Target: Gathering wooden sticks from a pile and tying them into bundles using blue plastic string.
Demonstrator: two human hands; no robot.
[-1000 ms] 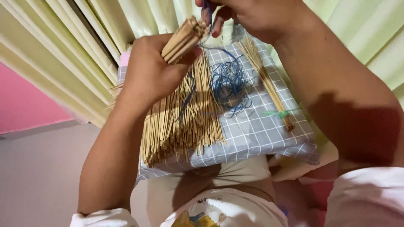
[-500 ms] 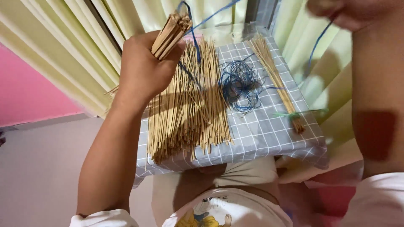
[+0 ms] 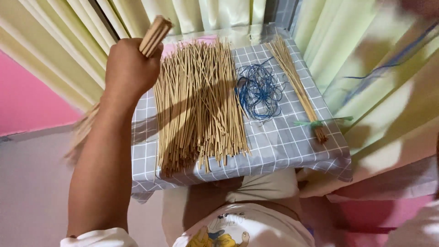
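Swinging left since the earlier frame, the left hand (image 3: 130,68) keeps a closed grip on the stick bundle (image 3: 155,34) — held above the bench (image 3: 283,146) edge. Its blue cord (image 3: 388,64) streaks off toward the right hand, out of view — grip unknowable; loose sticks (image 3: 196,100) remain.

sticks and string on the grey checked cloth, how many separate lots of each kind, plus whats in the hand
Loose stick pile: 1
Tied stick bundle, green tie: 1
Blue string tangle: 1
Stick bundle gripped in left hand: 1
Total: 4
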